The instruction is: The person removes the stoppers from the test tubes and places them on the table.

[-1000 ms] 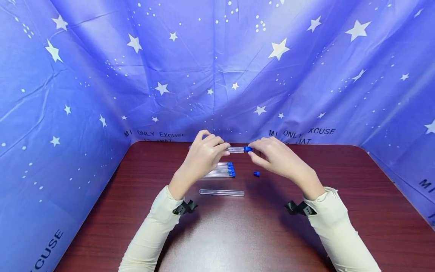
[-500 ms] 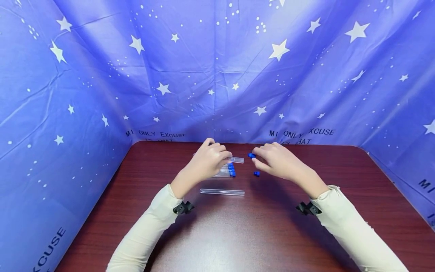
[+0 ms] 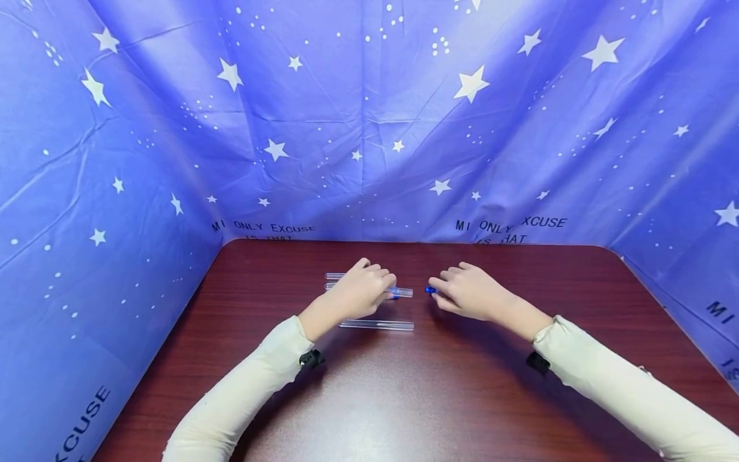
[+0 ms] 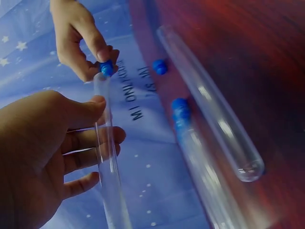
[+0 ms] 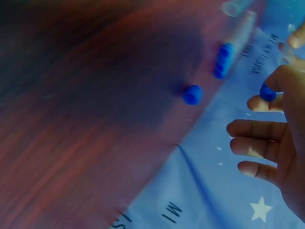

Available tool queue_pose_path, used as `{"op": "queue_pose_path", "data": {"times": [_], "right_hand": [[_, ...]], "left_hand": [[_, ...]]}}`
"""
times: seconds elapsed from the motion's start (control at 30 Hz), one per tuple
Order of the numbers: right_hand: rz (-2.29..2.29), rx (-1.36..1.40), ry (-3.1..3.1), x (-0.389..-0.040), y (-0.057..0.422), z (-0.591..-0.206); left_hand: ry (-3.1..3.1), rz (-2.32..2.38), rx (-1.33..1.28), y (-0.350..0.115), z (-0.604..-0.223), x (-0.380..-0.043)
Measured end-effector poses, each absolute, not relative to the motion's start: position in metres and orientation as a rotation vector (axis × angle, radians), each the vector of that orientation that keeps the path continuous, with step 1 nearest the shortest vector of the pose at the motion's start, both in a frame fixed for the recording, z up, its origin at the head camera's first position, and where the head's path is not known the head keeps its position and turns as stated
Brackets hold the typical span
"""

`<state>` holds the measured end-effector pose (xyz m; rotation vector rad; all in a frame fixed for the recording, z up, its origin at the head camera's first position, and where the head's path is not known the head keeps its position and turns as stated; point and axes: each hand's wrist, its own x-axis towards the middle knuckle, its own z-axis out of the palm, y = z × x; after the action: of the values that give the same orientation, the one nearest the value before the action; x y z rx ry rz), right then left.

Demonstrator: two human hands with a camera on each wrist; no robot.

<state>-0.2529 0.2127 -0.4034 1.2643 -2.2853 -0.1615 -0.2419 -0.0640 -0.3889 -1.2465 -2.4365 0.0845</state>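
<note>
My left hand (image 3: 360,292) holds a clear test tube (image 3: 402,292), its mouth pointing right. The tube (image 4: 106,143) lies between thumb and fingers in the left wrist view. To the right, my right hand (image 3: 470,292) pinches a blue cap (image 3: 430,290) between thumb and forefinger, with a small gap between cap and mouth in the head view. That cap (image 5: 268,92) also shows in the right wrist view. Below the left hand lies a second test tube (image 3: 378,325), uncapped. A loose blue cap (image 5: 192,95) rests on the table, hidden in the head view.
Several blue-capped tubes (image 4: 202,157) lie side by side under my left hand, mostly covered in the head view. The dark red wooden table (image 3: 369,398) ends at a blue star-printed curtain (image 3: 364,128) behind and at the sides.
The blue cap has come away from the tube's mouth, leaving a gap. Both hands have moved nearer to me, with the left now over the capped tubes.
</note>
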Motion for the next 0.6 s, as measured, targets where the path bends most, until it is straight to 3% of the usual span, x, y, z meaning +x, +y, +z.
{"op": "queue_pose_path", "data": {"times": [0.6], "right_hand": [[-0.275, 1.302, -2.370, -0.249, 0.214, -0.429]], "left_hand": [[-2.670, 0.242, -1.291, -0.060, -0.421, -0.240]]}}
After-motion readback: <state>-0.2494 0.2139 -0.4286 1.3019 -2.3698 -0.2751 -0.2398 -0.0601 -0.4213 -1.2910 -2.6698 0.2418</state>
